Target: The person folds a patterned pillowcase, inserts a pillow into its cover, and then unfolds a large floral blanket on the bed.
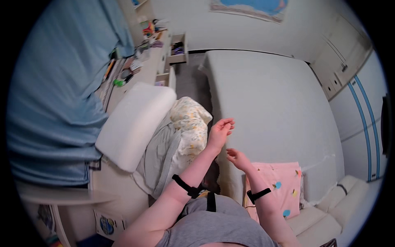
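My left hand [221, 131] hovers at the near left edge of a bed [271, 102] with a pale grey, fitted-looking cover. Its fingers are loosely bent and hold nothing. My right hand [240, 159], also without anything in it, is lower and closer to my body, above the same edge with fingers slightly curled. Under my right forearm lies a pink cloth [277, 191] patterned with blue and yellow fruit, at the bed's headboard end. To the left, a white contoured pillow [139, 126] rests on the desk, beside a floral cloth [191, 129] and a grey striped cloth [162, 151].
A long desk [148, 74] holding small clutter runs along the left, below a blue curtain [58, 92]. Two drawers, including the far one [178, 58], stick out into the narrow floor gap [194, 74]. A padded cream headboard [321, 213] and wardrobe [355, 123] stand right.
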Demonstrator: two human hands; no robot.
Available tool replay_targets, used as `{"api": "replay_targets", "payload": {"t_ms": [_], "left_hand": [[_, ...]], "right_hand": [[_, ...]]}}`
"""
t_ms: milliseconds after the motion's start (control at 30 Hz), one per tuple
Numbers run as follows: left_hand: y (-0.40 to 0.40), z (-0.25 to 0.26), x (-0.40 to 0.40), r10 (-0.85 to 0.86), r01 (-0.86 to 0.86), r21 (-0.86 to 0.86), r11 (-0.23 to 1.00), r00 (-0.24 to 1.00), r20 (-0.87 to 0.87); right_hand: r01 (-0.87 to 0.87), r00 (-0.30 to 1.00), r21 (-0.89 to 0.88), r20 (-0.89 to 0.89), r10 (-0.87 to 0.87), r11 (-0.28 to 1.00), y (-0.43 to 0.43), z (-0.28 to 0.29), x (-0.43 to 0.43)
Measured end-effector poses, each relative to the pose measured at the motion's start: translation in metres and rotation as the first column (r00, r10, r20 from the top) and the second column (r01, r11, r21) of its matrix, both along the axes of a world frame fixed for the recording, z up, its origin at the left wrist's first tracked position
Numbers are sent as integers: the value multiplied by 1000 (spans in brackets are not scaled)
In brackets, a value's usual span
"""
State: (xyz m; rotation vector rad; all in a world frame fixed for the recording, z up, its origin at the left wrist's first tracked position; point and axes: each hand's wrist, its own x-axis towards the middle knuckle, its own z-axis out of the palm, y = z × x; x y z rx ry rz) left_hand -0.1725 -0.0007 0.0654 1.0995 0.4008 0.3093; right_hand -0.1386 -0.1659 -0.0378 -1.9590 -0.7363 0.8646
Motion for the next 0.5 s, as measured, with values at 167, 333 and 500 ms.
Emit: {"api": "replay_targets", "payload": {"t_ms": [167, 333, 500], "left_hand": [[44, -9, -83, 259, -258, 37, 965, 965, -27], [87, -43, -172, 507, -481, 175, 859, 847, -160], [110, -54, -272, 665, -635, 197, 747, 702, -256]], "right_hand": [[-185, 982, 116, -6, 187, 976, 56, 0, -37], [-265, 958, 224, 168, 231, 938, 104, 23, -68], [-447, 792, 236, 552, 260, 863, 147, 48, -96]]}}
